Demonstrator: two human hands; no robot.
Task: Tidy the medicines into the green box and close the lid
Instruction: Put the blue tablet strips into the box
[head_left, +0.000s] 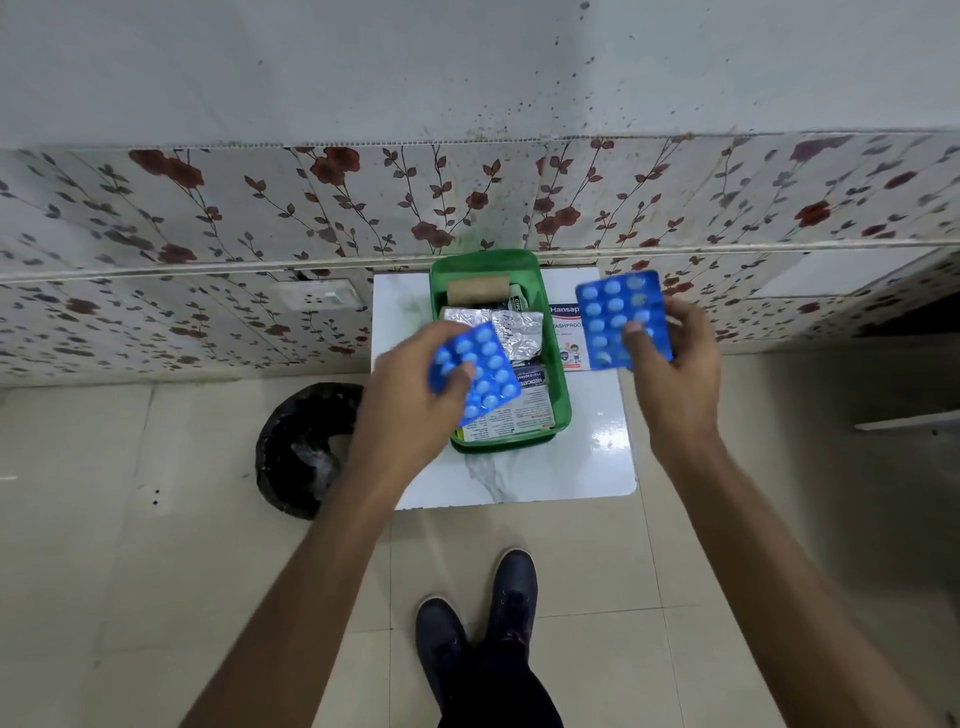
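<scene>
Your green box (558, 400) sits lidless on the small white table (597, 457), its far end close to the floral wall (208, 218). The table's near strip and right side are bare, and the near edge drops to tiled floor (104, 571) where your shoes (483, 608) stand. A black bin (296, 452) sits on the floor just left of the table.

Your left hand (410, 395) hangs over the box's left rim, thumb and fingers pinched on a blue blister strip (488, 374) that tilts above the box's near half. Your right hand (675, 358) is up over the table's right edge, thumb pressed on the face of a second blue strip (618, 312), fingers behind it; that strip stands clear of the box, to its right. Both grips are closed on the strips, not loose.

Inside the box you have a brown roll (478, 290) at the far end, a tube (517, 301) beside it, a silver foil strip (514, 327) across the middle and a printed carton (519, 410) at the near end. A plaster pack (566, 332) lies on the table between the box's right wall and your right-hand strip, partly hidden by that strip.
</scene>
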